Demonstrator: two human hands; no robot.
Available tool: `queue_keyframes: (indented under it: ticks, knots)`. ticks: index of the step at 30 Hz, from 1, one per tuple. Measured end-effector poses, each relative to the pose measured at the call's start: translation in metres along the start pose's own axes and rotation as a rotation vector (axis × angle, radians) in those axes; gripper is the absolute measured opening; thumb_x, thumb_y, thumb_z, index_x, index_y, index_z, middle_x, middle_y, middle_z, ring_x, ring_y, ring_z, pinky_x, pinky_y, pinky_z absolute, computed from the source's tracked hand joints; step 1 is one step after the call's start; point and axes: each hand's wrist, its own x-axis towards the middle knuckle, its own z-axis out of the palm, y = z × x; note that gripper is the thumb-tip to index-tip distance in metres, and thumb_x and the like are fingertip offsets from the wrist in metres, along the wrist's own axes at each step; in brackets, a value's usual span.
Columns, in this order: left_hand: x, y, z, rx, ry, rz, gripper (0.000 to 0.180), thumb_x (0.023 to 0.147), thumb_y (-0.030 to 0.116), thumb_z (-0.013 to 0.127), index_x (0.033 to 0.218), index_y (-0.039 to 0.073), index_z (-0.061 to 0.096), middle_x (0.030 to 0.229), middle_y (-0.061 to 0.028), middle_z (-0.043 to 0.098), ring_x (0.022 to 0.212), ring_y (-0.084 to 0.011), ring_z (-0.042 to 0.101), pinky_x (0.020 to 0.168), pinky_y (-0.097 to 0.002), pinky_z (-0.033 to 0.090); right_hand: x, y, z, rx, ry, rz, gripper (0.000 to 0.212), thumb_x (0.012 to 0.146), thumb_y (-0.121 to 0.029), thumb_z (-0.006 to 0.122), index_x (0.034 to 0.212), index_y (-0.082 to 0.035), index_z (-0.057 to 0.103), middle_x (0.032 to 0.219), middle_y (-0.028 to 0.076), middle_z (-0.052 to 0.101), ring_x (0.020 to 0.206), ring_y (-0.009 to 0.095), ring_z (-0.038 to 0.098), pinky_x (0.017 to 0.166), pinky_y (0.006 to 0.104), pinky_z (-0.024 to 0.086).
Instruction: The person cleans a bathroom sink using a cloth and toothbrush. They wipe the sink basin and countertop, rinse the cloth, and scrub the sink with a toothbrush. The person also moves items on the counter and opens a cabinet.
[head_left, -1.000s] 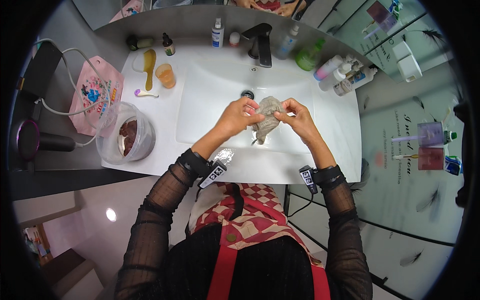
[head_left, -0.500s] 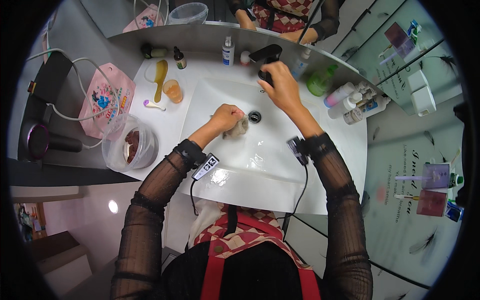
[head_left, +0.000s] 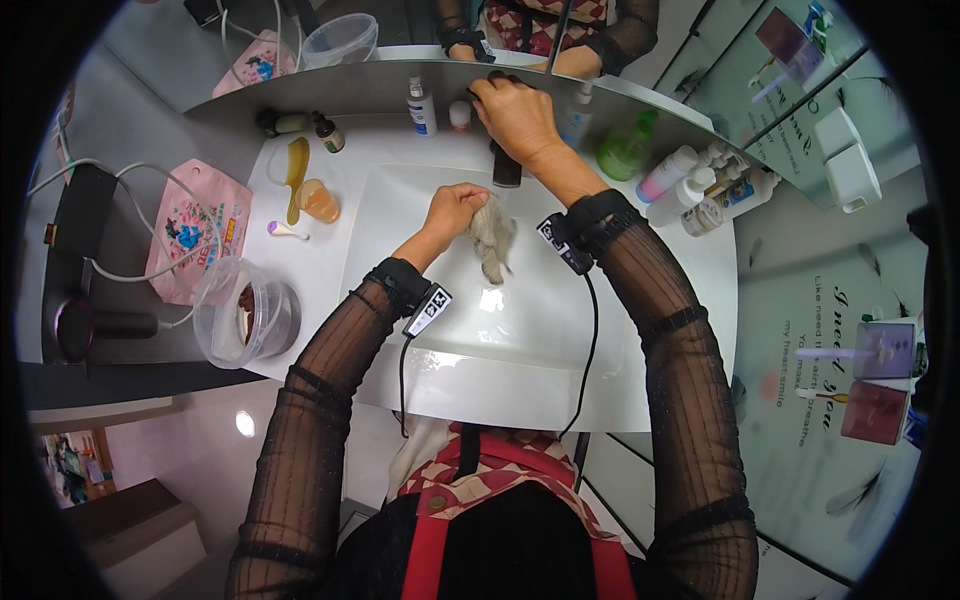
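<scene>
My left hand (head_left: 452, 214) is closed over the white sink (head_left: 420, 310), pinching a wet-looking grey-beige cloth (head_left: 490, 248) by its upper end. The cloth hangs limp above the basin and hides the drain. At the back of the sink, my right hand (head_left: 520, 120) lies over the top of the black faucet (head_left: 507, 168), its fingers curled around the far end. The lever under those fingers is mostly hidden, while the spout shows below my palm.
Left of the basin are an orange cup (head_left: 318, 201), a yellow comb (head_left: 297, 178), a clear tub (head_left: 246, 314) and a pink pouch (head_left: 200, 232). A spray bottle (head_left: 421, 108) stands behind. A green bottle (head_left: 626, 152) and several pump bottles (head_left: 682, 197) line the right.
My right hand has moved up and back along the faucet top. My left hand has lifted the cloth, which was bunched low beside the drain and now hangs longer.
</scene>
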Motion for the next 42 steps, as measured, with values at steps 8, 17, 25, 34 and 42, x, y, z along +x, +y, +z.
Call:
queue_keyframes:
  ticks: [8, 17, 25, 34, 42]
  knots:
    - [0.030, 0.002, 0.014, -0.491, 0.159, -0.344, 0.018, 0.092, 0.012, 0.054, 0.106, 0.001, 0.060, 0.090, -0.0072, 0.063, 0.078, -0.0185, 0.062, 0.070, -0.0316, 0.052, -0.137, -0.002, -0.007, 0.494, -0.371, 0.429, 0.015, 0.079, -0.017, 0.064, 0.091, -0.008, 0.063, 0.082, 0.007, 0.061, 0.067, 0.023, 0.058, 0.064, 0.0322, 0.048]
    - [0.021, 0.015, -0.006, -0.121, 0.140, -0.288, 0.024, 0.088, 0.019, 0.063, 0.108, 0.007, 0.061, 0.098, -0.0055, 0.063, 0.085, -0.0198, 0.060, 0.078, -0.0335, 0.050, -0.167, -0.005, 0.053, 0.880, -0.389, 0.743, 0.024, 0.082, -0.019, 0.063, 0.101, -0.003, 0.059, 0.083, 0.003, 0.062, 0.078, 0.017, 0.058, 0.074, 0.0295, 0.046]
    - [-0.016, 0.015, 0.007, 0.461, -0.145, 0.299, 0.040, 0.076, 0.024, 0.076, 0.104, 0.001, 0.059, 0.103, -0.0106, 0.063, 0.101, -0.0205, 0.056, 0.086, -0.0329, 0.045, -0.145, 0.000, 0.031, 1.373, -0.509, 0.927, 0.027, 0.092, -0.029, 0.057, 0.107, -0.007, 0.062, 0.093, -0.001, 0.064, 0.084, 0.007, 0.057, 0.077, 0.0231, 0.045]
    - [0.007, 0.022, -0.017, 0.264, -0.282, 0.052, 0.020, 0.089, 0.009, 0.053, 0.105, 0.001, 0.062, 0.093, -0.0024, 0.063, 0.086, -0.0094, 0.057, 0.078, -0.0255, 0.046, -0.143, 0.006, 0.021, 1.324, -0.600, 0.874, 0.039, 0.082, -0.028, 0.071, 0.107, 0.001, 0.062, 0.097, 0.006, 0.066, 0.091, 0.013, 0.060, 0.084, 0.0275, 0.046]
    - [-0.006, 0.020, -0.032, -0.344, -0.040, -0.132, 0.023, 0.088, 0.015, 0.045, 0.099, 0.000, 0.059, 0.087, -0.0051, 0.058, 0.078, -0.0152, 0.055, 0.074, -0.0288, 0.047, -0.159, 0.028, 0.041, 1.047, -0.895, 0.610, 0.028, 0.085, -0.028, 0.067, 0.100, -0.005, 0.064, 0.086, 0.001, 0.064, 0.081, 0.010, 0.057, 0.078, 0.0265, 0.046]
